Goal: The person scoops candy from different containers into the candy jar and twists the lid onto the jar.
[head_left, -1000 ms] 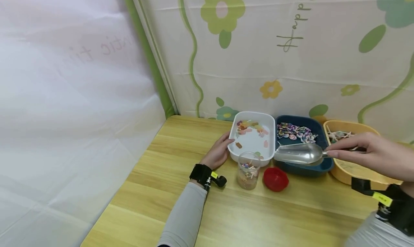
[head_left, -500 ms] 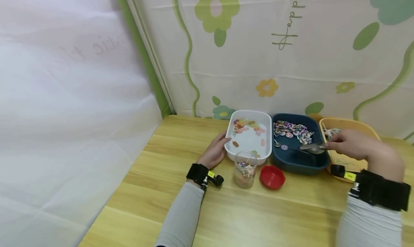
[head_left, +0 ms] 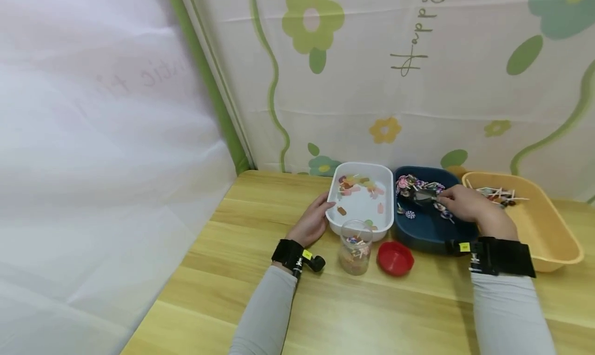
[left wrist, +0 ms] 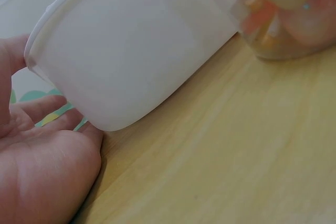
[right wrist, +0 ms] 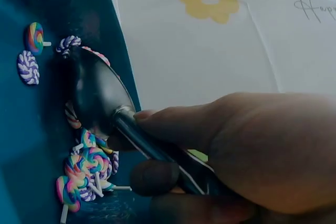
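My left hand [head_left: 310, 221] holds the left side of a white tray [head_left: 360, 215], thumb at its rim and fingers against the outer wall. Small translucent popsicle-shaped pieces lie in the tray. My right hand [head_left: 471, 209] grips the handle of a metal scoop [right wrist: 100, 90] inside a dark blue tray [head_left: 420, 236]. The scoop's bowl is down among small swirled lollipop charms [right wrist: 94, 163], partly hiding them. A clear plastic cup [head_left: 356, 249] with mixed colourful pieces stands in front of the white tray. Beside it sits a small red dish [head_left: 395, 258].
At the right, touching or close to the blue tray, stands a yellow tray [head_left: 553, 231] with several stick-ended pieces at its back. All stand on a wood-grain table [head_left: 395, 313]. A patterned curtain [head_left: 418, 102] hangs right behind the trays.
My right hand has brought the scoop from above the blue tray down into it, then left and back into the charms. The left hand stays at the white tray.
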Tool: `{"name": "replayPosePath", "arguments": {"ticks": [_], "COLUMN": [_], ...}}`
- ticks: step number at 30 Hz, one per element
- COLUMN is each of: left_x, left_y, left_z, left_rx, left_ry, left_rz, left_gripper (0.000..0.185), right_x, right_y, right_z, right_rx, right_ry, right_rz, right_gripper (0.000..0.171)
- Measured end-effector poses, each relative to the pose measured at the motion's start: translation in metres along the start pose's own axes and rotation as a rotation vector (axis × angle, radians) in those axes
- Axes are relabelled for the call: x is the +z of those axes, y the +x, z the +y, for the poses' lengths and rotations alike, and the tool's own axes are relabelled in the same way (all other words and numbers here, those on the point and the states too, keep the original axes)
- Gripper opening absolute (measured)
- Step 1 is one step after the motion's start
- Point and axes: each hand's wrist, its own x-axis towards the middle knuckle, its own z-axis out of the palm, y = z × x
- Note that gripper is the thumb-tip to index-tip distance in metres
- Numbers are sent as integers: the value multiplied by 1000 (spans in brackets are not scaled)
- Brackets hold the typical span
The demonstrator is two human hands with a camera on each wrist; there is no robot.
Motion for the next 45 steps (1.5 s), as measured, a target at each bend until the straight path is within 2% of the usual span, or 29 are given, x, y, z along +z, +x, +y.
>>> {"name": "replayPosePath", "arguments": {"ticks": [10,21,26,32,35,42,45], "left_x": [2,0,1,0,-1,0,0], "left_y": [2,-3,1,0,-1,-2,0], "left_z": [0,-2,1,0,0,1,1], "left_rx": [-1,2,-5,-2,1,-7,-10], "left_ry": [8,-5,6,8,8,13,12], "left_rz": [7,-2,5,13,13,16,16], "left_gripper": [55,56,56,56,56,57,56], "right_x": [-3,-6,-5,-9,-9,-12,-14], "right_y": [-12,-12,-18,-24,-28,-46,-53], "right_z": [17,10,18,28,32,44,47], "right_rx": [-43,-44,-116,-194,-195,-131,-113], "right_ry": [42,35,72,111,164,429,479], "right_rz": [4,-15,-12,-67,-83,-194,-177], "right_gripper": [37,33,29,27,27,36,35]}}
